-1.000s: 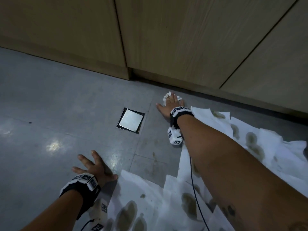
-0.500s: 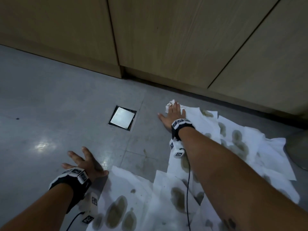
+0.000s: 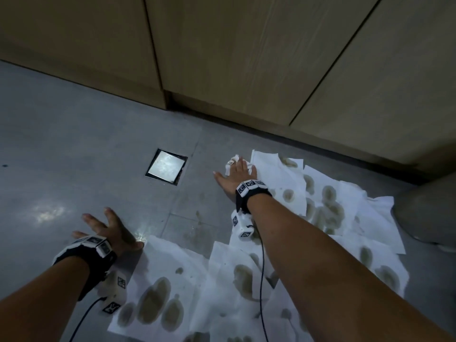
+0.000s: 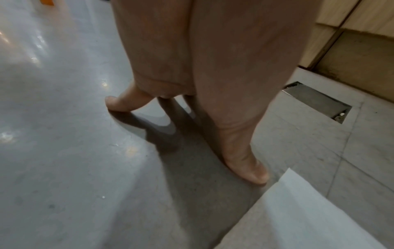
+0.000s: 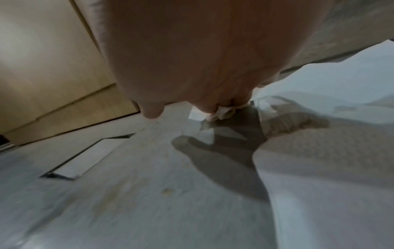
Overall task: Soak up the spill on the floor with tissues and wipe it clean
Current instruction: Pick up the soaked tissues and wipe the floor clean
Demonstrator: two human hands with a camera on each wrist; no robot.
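While tissues (image 3: pixel 308 233) lie spread over the spill on the near-right floor (image 3: pixel 74 156) to soak it, right hand (image 3: pixel 238 175) reaches far, fingers together pressing a crumpled wad (image 3: pixel 232 164) for wiping. Left hand (image 3: pixel 108 230) braces on the floor, fingers spread, just left of the sheets.

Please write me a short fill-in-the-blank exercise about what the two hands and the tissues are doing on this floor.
1. The right hand presses a crumpled ____ against the grey floor.
2. The left hand lies with spread fingers on the bare floor, holding ____.
3. The spread tissue sheets show ____ wet blotches where they have soaked up the spill.
4. The square metal floor hatch lies to the ____ of the right hand in the head view.

Missing words: tissue; nothing; brownish; left
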